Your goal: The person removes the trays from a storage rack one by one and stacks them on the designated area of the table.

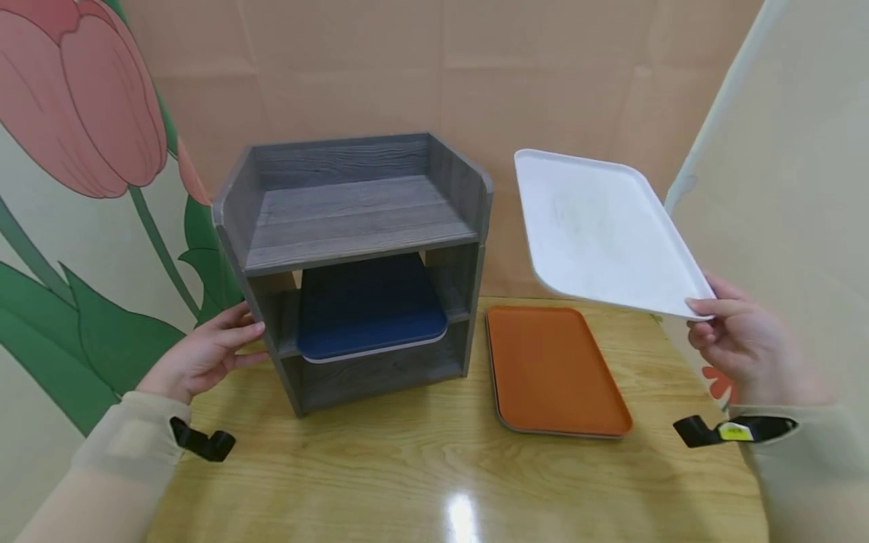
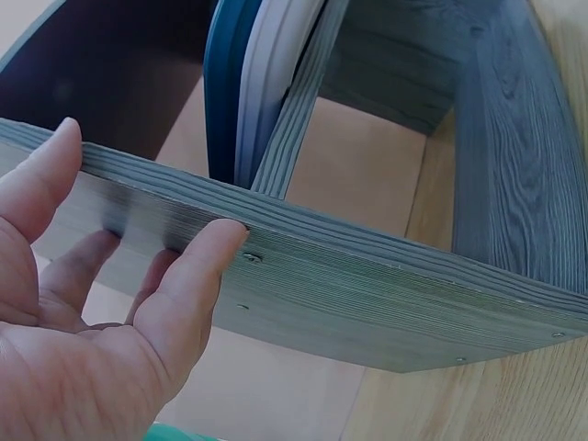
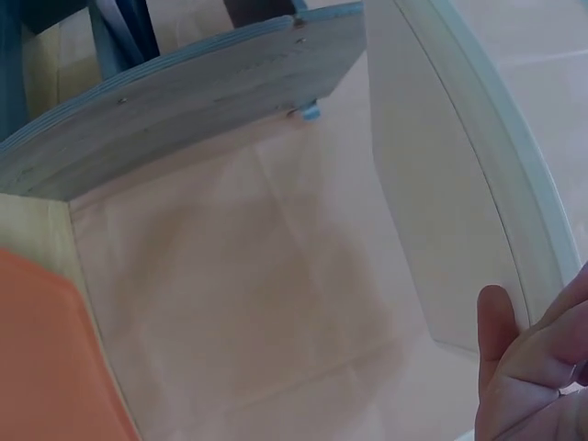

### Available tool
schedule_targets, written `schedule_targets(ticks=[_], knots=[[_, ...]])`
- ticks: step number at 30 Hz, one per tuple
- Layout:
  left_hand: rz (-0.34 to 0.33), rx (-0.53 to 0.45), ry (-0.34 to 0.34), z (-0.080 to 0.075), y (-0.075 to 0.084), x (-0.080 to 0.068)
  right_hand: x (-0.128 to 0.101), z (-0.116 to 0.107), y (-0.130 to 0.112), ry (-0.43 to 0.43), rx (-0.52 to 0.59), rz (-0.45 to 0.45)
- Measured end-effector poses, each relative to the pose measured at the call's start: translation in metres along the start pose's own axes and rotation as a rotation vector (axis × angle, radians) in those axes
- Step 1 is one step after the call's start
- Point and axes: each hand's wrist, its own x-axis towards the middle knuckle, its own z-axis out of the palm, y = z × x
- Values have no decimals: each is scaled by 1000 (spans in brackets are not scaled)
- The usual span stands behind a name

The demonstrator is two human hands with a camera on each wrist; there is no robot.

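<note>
My right hand pinches a white tray by its near right corner, holding it tilted in the air. In the right wrist view the tray appears edge-on, with fingers at its rim. My left hand touches the outer left side of a grey wooden shelf, its fingers spread and fairly straight. On the shelf's middle board lies a dark blue tray, its front jutting out. A white tray shows directly beneath the blue one in the left wrist view.
An orange tray lies on the wooden table, right of the shelf, with another tray's edge showing under it. Behind stands a peach-coloured backdrop. A wall with painted tulips is at the left.
</note>
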Motion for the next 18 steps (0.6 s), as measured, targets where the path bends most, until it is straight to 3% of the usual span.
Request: schedule_targets(ticks=[6,18], knots=[[-1,5,-1,0,-1,0,3,-11,7,20,-19,42],[7,16,-4,0,-1,3,4,-28,18,157,-117,121]])
